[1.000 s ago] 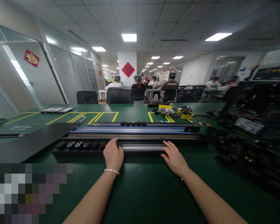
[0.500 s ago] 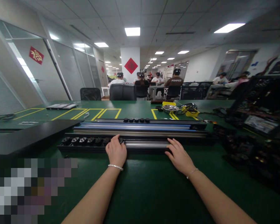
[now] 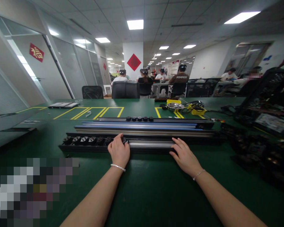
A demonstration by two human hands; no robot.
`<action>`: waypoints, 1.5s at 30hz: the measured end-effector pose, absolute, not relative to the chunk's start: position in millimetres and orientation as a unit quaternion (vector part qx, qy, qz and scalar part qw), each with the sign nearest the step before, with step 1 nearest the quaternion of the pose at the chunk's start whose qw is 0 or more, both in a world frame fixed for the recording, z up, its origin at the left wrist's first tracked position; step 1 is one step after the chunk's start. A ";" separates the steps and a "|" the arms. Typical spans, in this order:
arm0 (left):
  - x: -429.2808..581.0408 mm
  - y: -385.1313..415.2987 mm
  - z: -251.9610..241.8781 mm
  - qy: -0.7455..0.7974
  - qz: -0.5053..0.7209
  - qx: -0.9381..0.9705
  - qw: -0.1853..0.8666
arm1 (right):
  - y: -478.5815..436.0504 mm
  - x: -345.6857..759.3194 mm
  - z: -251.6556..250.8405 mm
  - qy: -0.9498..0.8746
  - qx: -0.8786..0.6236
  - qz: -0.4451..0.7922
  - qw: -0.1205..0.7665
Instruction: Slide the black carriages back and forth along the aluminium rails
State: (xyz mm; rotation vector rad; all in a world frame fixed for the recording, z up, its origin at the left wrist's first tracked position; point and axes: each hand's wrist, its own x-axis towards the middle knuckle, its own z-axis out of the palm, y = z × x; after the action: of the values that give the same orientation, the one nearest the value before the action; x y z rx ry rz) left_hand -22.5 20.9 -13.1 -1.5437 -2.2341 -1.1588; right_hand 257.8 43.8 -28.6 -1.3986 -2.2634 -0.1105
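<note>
A long black channel [image 3: 85,148] lies across the table before me, with a row of small black parts [image 3: 92,140] in its left half and a smooth silver strip [image 3: 149,144] showing to their right. My left hand [image 3: 119,151] reaches over the right end of that row, its fingers bent around a black part [image 3: 123,140] that is mostly hidden. Over the right stretch of the channel rests my right hand [image 3: 185,157]. Its fingers are spread and stretched leftwards, touching the strip's edge, and nothing is visibly held in them.
Behind lie a blue-edged rail [image 3: 137,125] and another rail carrying several black parts [image 3: 139,119]. A metal bowl [image 3: 175,107] and yellow holders [image 3: 197,108] with cables stand farther back. Dark clustered parts [image 3: 246,148] crowd the right. People [image 3: 179,77] sit beyond the green table [image 3: 142,189].
The large dark panel at the left has moved away leftwards, baring green tabletop. My view has shifted slightly; both hands keep nearly the same places on the channel.
</note>
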 end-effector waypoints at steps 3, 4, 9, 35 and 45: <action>-24.3 21.6 -13.7 -0.745 -0.402 -0.524 0.096 | 43.3 257.8 -27.5 -0.828 -0.508 -0.040 0.237; -25.0 21.7 -13.7 -0.741 -0.406 -0.527 0.092 | 43.0 257.7 -27.2 -0.827 -0.508 -0.040 0.237; -27.8 21.5 -13.5 -0.725 -0.433 -0.532 0.055 | 42.3 257.6 -27.5 -0.826 -0.509 -0.046 0.239; -27.5 19.8 -12.0 -0.737 -0.418 -0.530 0.002 | 42.8 258.0 -27.6 -0.825 -0.507 -0.027 0.247; -24.8 20.2 -14.8 -0.728 -0.430 -0.533 -0.037 | 42.5 257.8 -27.3 -0.825 -0.513 -0.026 0.236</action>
State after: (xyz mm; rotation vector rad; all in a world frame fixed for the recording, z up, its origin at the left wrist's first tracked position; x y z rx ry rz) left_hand -24.8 20.2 -14.8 -1.7142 -2.3420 -1.3849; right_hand 257.8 42.5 -27.3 -1.4057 -2.2622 -0.0725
